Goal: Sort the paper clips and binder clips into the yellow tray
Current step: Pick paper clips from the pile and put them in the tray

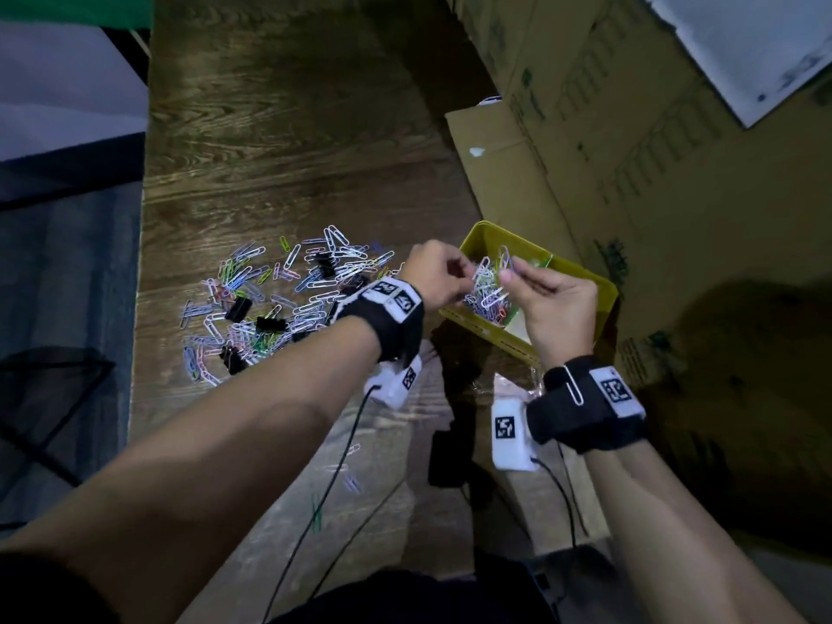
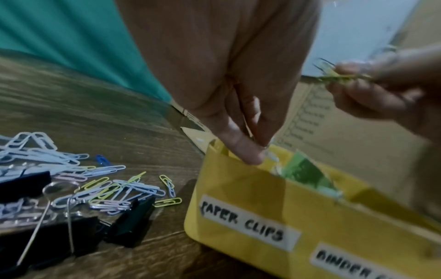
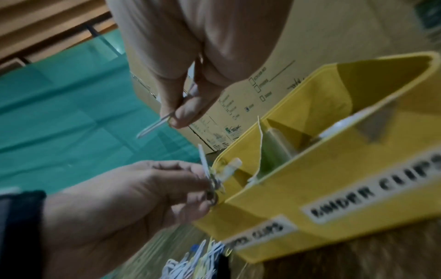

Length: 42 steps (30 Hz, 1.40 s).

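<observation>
The yellow tray [image 1: 488,229] stands at the table's right, labelled "PAPER CLIPS" [image 2: 243,220] and "BINDER CLIPS" [image 3: 372,196], with a green divider [image 2: 307,173] between compartments. Coloured paper clips [image 1: 488,295] lie in its left compartment. My left hand [image 1: 463,277] hovers over that compartment and pinches a small bunch of paper clips [image 3: 210,181]. Facing it, my right hand [image 1: 511,272] pinches a white paper clip [image 3: 152,128]. To the left, a loose pile of paper clips [image 1: 279,304] spreads over the table, mixed with black binder clips [image 1: 237,308].
Cardboard boxes [image 1: 630,150] stand close behind and right of the tray. A few stray paper clips [image 1: 351,481] lie on the wooden table near me. One paper clip [image 1: 574,385] hangs on my right wrist strap. The table's left edge [image 1: 142,263] drops off beside the pile.
</observation>
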Available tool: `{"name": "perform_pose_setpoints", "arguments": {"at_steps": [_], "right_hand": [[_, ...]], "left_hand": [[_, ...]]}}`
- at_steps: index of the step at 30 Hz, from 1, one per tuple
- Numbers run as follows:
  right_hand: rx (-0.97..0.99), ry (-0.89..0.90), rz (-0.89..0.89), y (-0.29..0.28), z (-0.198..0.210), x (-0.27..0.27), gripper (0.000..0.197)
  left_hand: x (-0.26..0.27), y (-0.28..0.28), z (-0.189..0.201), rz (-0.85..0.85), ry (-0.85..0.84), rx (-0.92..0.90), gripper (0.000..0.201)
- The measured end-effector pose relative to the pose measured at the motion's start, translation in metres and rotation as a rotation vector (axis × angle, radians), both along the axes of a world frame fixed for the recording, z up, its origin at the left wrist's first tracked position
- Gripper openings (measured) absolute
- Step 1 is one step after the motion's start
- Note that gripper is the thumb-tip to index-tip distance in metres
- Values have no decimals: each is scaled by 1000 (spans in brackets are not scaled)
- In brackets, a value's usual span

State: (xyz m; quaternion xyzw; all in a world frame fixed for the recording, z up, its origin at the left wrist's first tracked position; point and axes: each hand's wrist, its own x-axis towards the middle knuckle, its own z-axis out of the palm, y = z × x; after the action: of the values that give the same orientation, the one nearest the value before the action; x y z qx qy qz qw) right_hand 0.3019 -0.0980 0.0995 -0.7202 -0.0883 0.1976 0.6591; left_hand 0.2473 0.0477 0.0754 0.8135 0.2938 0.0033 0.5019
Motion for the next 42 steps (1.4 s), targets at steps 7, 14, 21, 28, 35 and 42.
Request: {"name": "perform_pose_setpoints", "arguments": {"at_steps": [7, 14, 21, 28, 35, 42], "right_hand": [[-557, -338, 213, 23, -27, 54, 22], [-838, -454, 656, 38, -27, 52, 35], [-508, -683, 944, 24, -22, -51, 23], [-868, -592, 1486, -2, -90, -166, 93], [-887, -780, 1337, -13, -106, -196, 78], [-800, -637, 1219, -11, -112, -201, 44]], "left_hand": [[9, -2, -6, -178, 94, 256, 19], [-74, 19, -13, -234, -69, 269, 16], [-223, 28, -35, -738, 309, 367, 36], [-305, -16, -74, -951, 266, 476, 44], [-303, -29, -91, -680, 208, 465, 26], [-293, -41, -89, -415, 301, 343, 47]]}}
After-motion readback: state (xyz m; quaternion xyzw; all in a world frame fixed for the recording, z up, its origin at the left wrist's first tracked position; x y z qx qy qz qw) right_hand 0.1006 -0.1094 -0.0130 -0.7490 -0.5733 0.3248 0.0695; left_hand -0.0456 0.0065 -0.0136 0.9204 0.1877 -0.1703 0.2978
